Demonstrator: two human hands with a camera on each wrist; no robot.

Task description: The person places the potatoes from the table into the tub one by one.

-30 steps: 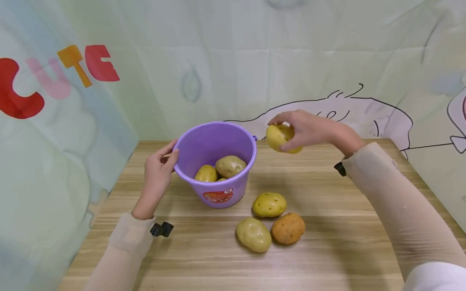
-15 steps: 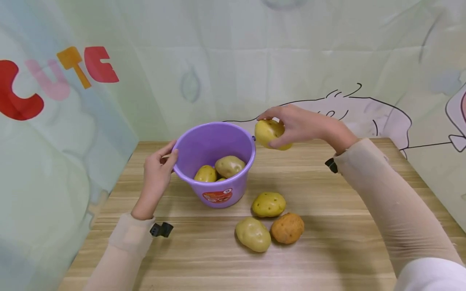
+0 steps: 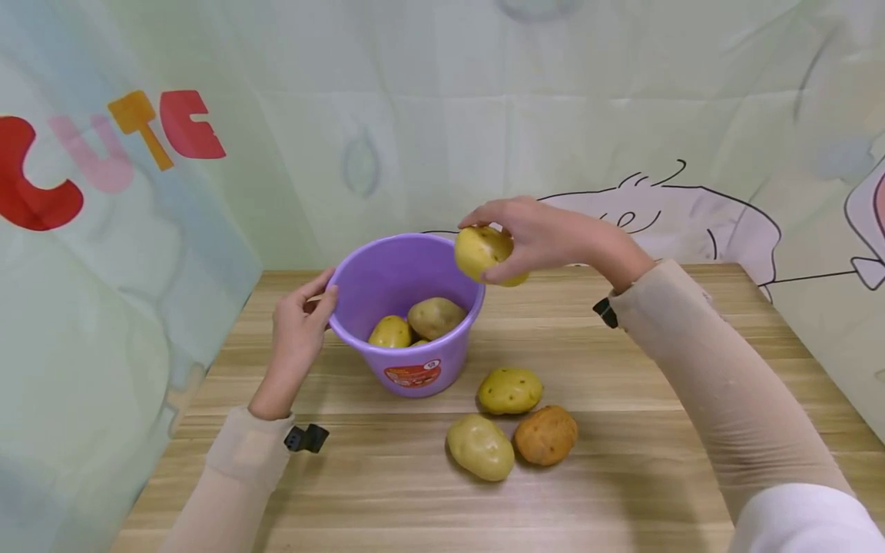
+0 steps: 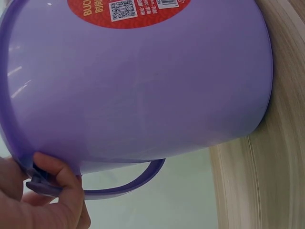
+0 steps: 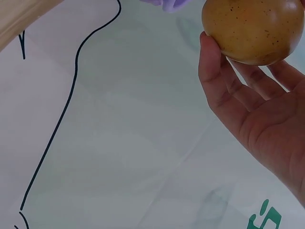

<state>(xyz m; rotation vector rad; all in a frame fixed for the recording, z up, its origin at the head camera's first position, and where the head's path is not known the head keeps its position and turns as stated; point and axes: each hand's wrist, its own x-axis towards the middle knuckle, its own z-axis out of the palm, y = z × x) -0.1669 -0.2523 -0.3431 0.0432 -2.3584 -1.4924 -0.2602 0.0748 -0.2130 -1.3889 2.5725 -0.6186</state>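
A purple bucket (image 3: 359, 347) stands on the wooden table, several potatoes (image 3: 437, 318) inside it. My left hand (image 3: 299, 322) grips the bucket's left rim between thumb and fingers; in the left wrist view the fingers (image 4: 62, 176) curl round the rim beside the handle (image 4: 126, 188). My right hand (image 3: 546, 234) holds a yellow potato (image 3: 477, 252) in the air at the bucket's right rim, overlapping that rim in the head view. Seen from the right wrist, the potato (image 5: 252, 31) is gripped by the fingertips.
Right of and in front of the bucket lie a yellow potato (image 3: 510, 390), a pale potato (image 3: 480, 448) and an orange-brown potato (image 3: 546, 435), close together on the table (image 3: 359, 491). A printed curtain (image 3: 297, 153) hangs behind the table and along its left side.
My right hand has carried the yellow potato leftward, from beside the bucket to its right rim. The left hand and the bucket stay in place.
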